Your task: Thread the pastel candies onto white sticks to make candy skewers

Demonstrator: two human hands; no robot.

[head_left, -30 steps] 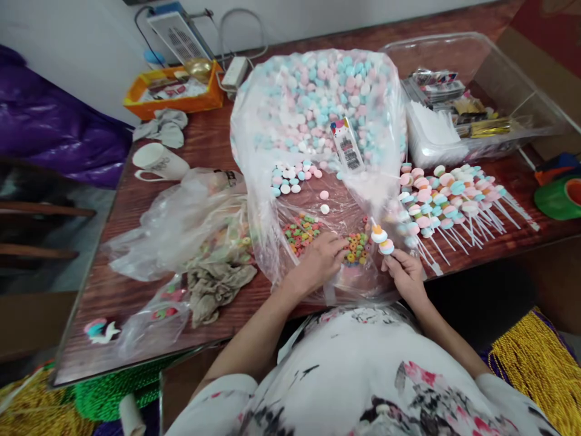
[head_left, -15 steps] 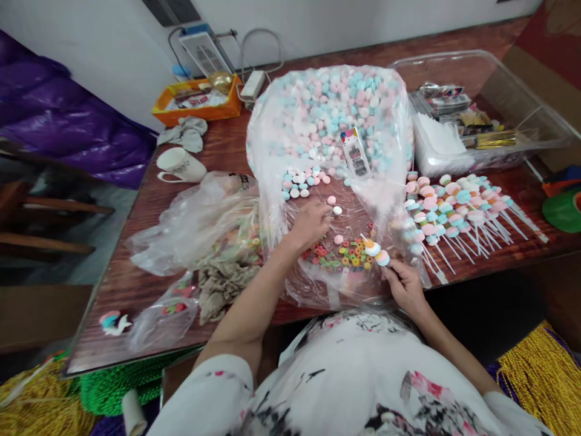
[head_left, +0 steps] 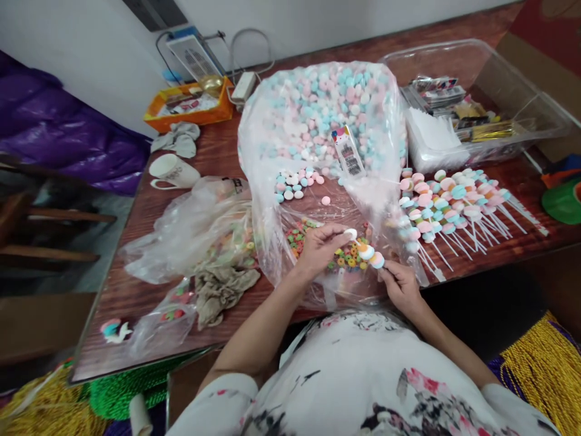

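The left hand [head_left: 320,245] pinches a white sweet [head_left: 350,233] between thumb and fingertips and holds it just left of and slightly above the tip of the stick [head_left: 368,254]. The right hand [head_left: 399,284] is closed around the lower end of that stick, near the front edge of the surface [head_left: 136,242]. The stick's long axis runs from the right hand up and to the left, so its free tip points toward the left hand; the sweet lies nearly in line with that axis, close to the tip but whether touching cannot be told. The left hand is the nearer to the tip.

The stick already carries a pink-and-blue disc nearest the right hand, then a white one and a small orange ring. The sweet is a flat, round, pale disc. Both hands work over the open bag [head_left: 272,200], above a scatter of coloured rings [head_left: 297,239] at its front. Finished sticks [head_left: 454,203] lie in rows toward the right edge.
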